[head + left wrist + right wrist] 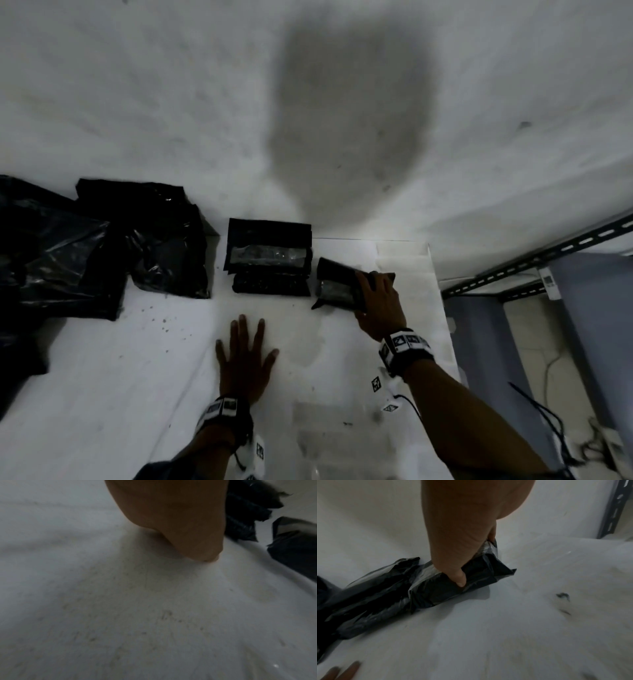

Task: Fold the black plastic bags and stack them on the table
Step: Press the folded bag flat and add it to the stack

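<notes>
Gripping folded bag, right hand; seemingly airborne.

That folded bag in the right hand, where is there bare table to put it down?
Bare table lies between the left hand and right hand, in front of the folded stack. The folded bag hangs beside that stack. The left side is crowded with unfolded bags.
</notes>
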